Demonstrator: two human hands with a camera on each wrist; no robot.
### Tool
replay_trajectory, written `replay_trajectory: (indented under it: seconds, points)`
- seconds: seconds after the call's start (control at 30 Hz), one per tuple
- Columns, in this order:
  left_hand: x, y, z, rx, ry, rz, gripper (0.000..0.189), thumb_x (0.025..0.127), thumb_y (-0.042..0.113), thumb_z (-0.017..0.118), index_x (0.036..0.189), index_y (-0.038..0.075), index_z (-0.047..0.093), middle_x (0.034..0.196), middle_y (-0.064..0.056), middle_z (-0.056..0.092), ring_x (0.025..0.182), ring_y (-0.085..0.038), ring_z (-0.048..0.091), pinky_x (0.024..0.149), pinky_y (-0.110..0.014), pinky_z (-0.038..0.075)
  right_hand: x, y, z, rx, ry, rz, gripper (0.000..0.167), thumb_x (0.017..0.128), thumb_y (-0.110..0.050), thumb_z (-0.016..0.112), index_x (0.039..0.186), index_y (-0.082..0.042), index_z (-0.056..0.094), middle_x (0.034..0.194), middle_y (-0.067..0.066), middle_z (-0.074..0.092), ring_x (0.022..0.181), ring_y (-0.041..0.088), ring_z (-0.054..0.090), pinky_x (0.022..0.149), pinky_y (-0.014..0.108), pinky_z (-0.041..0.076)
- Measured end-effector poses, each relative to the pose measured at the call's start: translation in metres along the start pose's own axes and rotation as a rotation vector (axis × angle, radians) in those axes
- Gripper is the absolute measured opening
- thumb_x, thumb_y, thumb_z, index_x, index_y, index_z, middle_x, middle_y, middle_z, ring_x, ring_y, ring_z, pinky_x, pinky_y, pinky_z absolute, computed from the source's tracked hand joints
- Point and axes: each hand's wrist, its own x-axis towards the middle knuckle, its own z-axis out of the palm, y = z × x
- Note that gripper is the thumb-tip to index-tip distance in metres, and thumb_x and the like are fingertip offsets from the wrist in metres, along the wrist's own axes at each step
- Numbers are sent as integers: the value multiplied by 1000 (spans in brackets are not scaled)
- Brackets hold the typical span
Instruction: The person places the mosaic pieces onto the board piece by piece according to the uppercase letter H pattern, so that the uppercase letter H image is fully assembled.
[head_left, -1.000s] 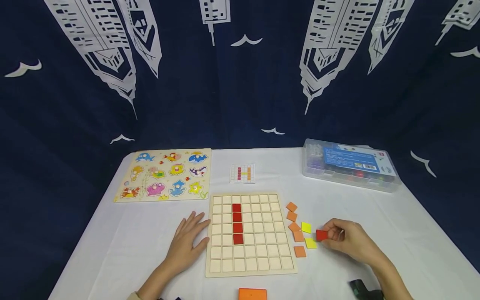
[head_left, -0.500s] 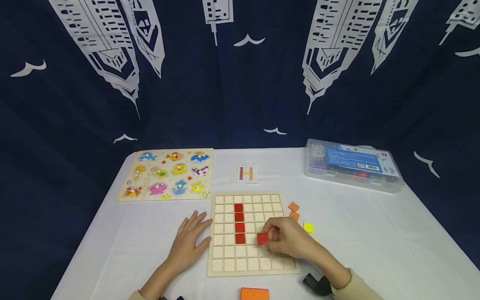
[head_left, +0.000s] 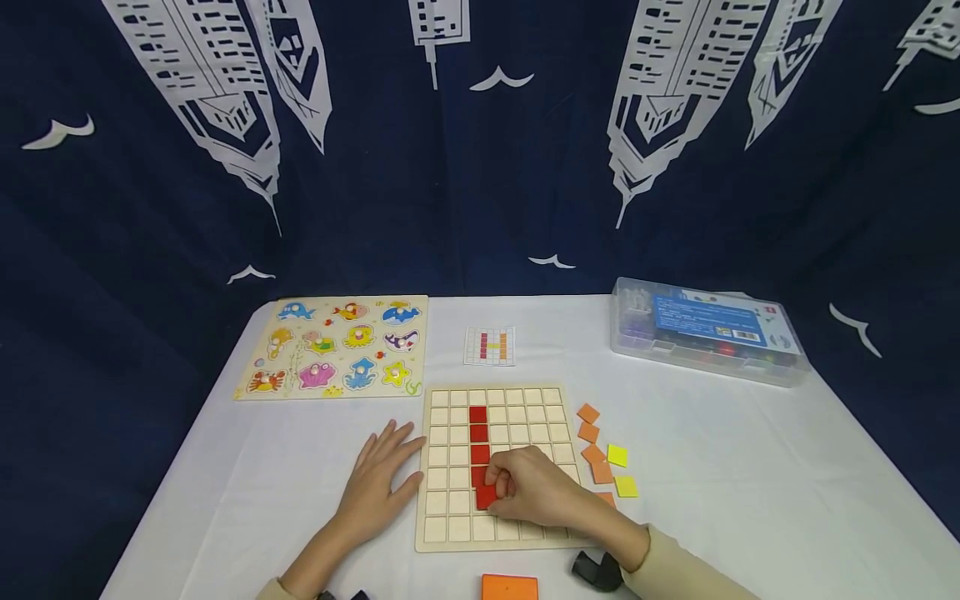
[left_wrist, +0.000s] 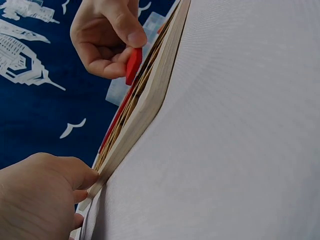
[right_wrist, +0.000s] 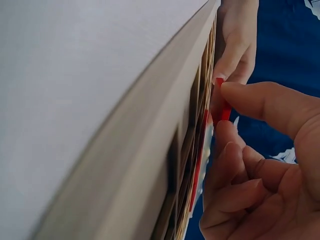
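Note:
A wooden grid board (head_left: 447, 528) lies on the white table, with a column of several red square tiles (head_left: 478, 433) in its cells. My right hand (head_left: 538, 490) pinches another red square tile (head_left: 483, 498) between thumb and fingers, just over the cell at the near end of that column. In the left wrist view this tile (left_wrist: 133, 66) is tilted above the board's face. My left hand (head_left: 378, 479) lies spread at the board's left side, its thumb and fingertip touching the edge.
Orange tiles (head_left: 588, 432) and yellow tiles (head_left: 617, 455) lie right of the board. Behind it is a small pattern card (head_left: 490, 346). A sea-animal puzzle (head_left: 330, 347) stands back left, a clear plastic case (head_left: 708, 331) back right. An orange block (head_left: 510, 587) sits at the front.
My right hand has carried the red tile leftward from beside the loose tiles, across the board, to the bottom of the red column. The left hand has stayed at the board's edge.

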Motion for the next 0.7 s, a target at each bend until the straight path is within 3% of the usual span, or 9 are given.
replay_trajectory:
  seconds: [0.43,0.7]
  points:
    - [0,1,-1,4,14,9,46,86,19,70,130,11,62,147,-14,49,145,-38,32,119,-57,17,4,-2,5,-19,-28,10,22,70,-7,81,82,-10,63,63,-13,53,58,-4,47,58,14,45]
    - [0,1,-1,7,12,10,46,86,20,69,131,12,62,148,-13,49,145,-38,32,119,-56,17,-3,-1,-3,76,-16,-13,25,72,-12,84,85,-9,63,69,-8,58,59,-3,49,56,15,46]
